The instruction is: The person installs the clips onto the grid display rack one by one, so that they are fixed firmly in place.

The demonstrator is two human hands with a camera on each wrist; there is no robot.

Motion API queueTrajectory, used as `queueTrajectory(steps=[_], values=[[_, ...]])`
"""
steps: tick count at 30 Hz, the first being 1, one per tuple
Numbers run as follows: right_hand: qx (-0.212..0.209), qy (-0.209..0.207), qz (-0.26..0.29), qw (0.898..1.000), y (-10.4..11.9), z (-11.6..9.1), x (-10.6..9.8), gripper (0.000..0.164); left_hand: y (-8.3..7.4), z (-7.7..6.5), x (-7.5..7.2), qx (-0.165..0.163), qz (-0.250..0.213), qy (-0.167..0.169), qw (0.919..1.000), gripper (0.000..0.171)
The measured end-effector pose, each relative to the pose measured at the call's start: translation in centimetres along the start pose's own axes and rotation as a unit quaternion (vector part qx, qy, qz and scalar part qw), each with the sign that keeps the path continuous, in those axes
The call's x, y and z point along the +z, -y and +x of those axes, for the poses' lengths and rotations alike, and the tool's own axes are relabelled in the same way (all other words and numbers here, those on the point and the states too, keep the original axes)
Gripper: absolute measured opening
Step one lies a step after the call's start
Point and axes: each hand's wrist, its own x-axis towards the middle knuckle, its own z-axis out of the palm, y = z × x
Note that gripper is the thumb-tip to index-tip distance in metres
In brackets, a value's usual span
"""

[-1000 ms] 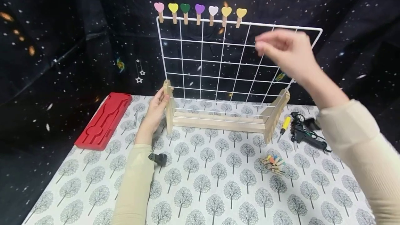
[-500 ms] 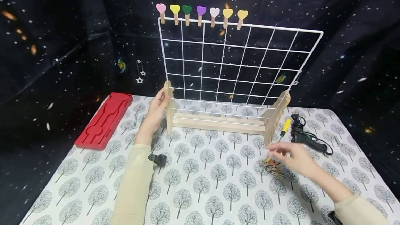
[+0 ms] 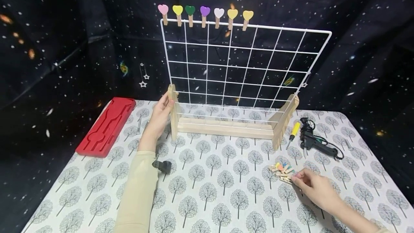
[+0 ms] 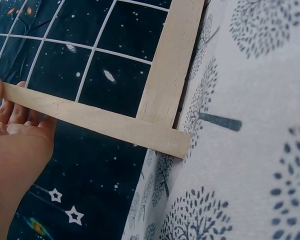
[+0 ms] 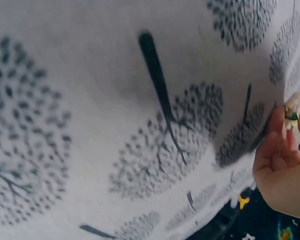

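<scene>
A white wire grid panel point(image 3: 239, 58) stands in a wooden stand point(image 3: 223, 127). Along the left part of its top bar sits a row of heart-topped clothespins point(image 3: 205, 12), in pink, yellow, green, purple, white and pale orange. My left hand point(image 3: 158, 114) grips the stand's left upright point(image 4: 90, 111), thumb on one side and fingers on the other. At the right, my right hand point(image 3: 318, 190) is down at a small heap of clothespins point(image 3: 280, 170), with thumb and forefinger pinching a clothespin point(image 5: 292, 114) at the heap's edge. The fingertips partly hide it.
A red moulded tray point(image 3: 106, 127) lies at the left. Right of the stand are a yellow-handled screwdriver point(image 3: 293, 132) and a black glue gun point(image 3: 320, 146) with its cord. A dark star-patterned cloth point(image 3: 81, 53) hangs behind the tree-print tablecloth point(image 3: 207, 186).
My right hand has come down from beside the grid's upper right to the clothespin heap, then shifted to its lower right edge. My left hand stays on the stand.
</scene>
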Motion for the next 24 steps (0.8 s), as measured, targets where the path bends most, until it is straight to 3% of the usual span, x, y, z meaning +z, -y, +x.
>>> queueTrajectory(steps=[6, 13, 24], values=[[0.057, 0.034, 0.007, 0.998, 0.4, 0.4, 0.0, 0.036, 0.0, 0.0, 0.1, -0.004, -0.011, 0.001, 0.9999, 0.051], [0.075, 0.046, -0.018, 0.996, 0.9, 0.6, 0.1, 0.044, -0.3, 0.0, 0.3, -0.006, -0.02, 0.006, 0.9998, 0.048], [0.07, 0.07, 0.009, 0.995, 1.8, 0.3, 0.5, 0.032, -0.3, -0.1, 0.1, -0.01, -0.015, 0.004, 0.9998, 0.048]])
